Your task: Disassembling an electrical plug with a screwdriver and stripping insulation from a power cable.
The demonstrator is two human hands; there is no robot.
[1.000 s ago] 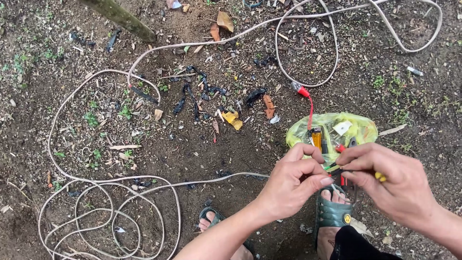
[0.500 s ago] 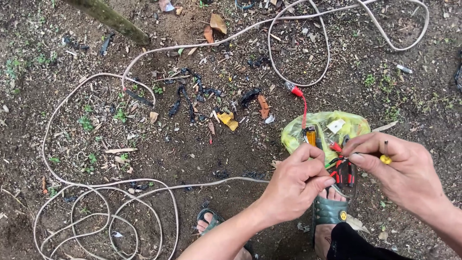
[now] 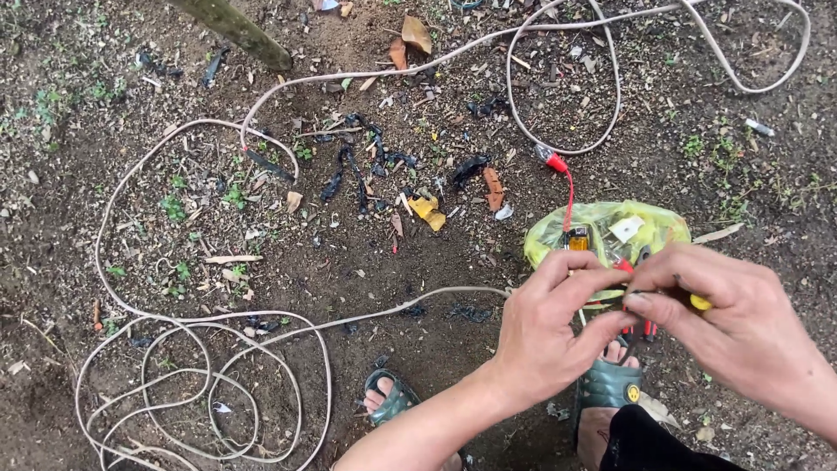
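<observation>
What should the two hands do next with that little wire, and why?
Probably keep the left hand pinching the thin wire end steady while the right hand works its yellow-handled tool on it, since both hands meet right over the yellow-green bag and the wire looks unfinished.

Yellow-handled tool (image 3: 699,302), small, held level between both hands; red-handled pliers (image 3: 635,296) partly hidden beneath, above the ground.

Soft, even daylight is cast from above; shadows are faint, no glare is seen, and focus is sharp throughout.
</observation>
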